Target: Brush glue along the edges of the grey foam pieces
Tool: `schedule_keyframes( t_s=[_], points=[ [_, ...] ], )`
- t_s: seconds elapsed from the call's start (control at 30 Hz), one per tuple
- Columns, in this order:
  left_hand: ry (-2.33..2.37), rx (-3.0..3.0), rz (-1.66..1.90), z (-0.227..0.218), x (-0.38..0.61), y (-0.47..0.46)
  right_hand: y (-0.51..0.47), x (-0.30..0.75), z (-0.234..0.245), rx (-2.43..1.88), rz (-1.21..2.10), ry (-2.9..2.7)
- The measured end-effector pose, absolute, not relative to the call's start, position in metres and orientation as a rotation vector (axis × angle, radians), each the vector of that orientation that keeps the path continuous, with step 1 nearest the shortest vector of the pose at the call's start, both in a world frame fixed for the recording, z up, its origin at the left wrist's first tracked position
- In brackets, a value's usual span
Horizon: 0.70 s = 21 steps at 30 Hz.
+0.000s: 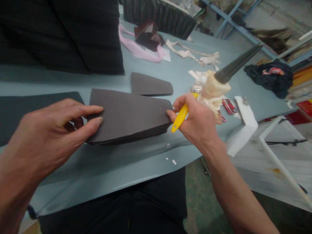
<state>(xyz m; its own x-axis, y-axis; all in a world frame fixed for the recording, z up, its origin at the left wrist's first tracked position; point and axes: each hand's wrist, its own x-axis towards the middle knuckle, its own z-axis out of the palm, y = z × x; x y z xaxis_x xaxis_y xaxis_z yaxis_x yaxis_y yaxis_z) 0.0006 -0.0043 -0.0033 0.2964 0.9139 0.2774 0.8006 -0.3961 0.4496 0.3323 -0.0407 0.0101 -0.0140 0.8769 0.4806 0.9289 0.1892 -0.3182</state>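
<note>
A black pile [60, 35] stands at the left on a blue-grey table [136, 159], with a dark panel [36, 101] below it. The left hand [52, 130] has thumb and forefinger slightly parted, tips on the left end of the stack [129, 113]; whether they pinch it, I cannot tell. The stack lies between both hands near the table's front edge, a loose piece [151, 84] just behind it. Behind are a pink strip [138, 50] and pale strips [185, 52]. The right hand [198, 118] is closed around a yellow brush [180, 117], thumb and forefinger tips at the stack's right end. Beyond rises a dark cone [239, 65]; further right are a blue frame [226, 19] and dark cloth [270, 78].

The pile and panel are cut off at the left; the brush's bristles are hard to make out. The pale strips and a white piece [243, 123] carry marks too blurred to read.
</note>
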Motion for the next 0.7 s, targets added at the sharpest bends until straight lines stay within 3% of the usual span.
schedule_keyframes(
  t_s=[0.13,0.7],
  points=[
    [1.464,2.289,0.772,0.003,0.007,-0.006,-0.040,0.322,0.014,-1.565,-0.183,-1.835],
    [1.419,2.056,0.779,0.007,0.005,-0.004,-0.016,0.288,-0.015,-1.353,0.105,-1.928]
  ],
)
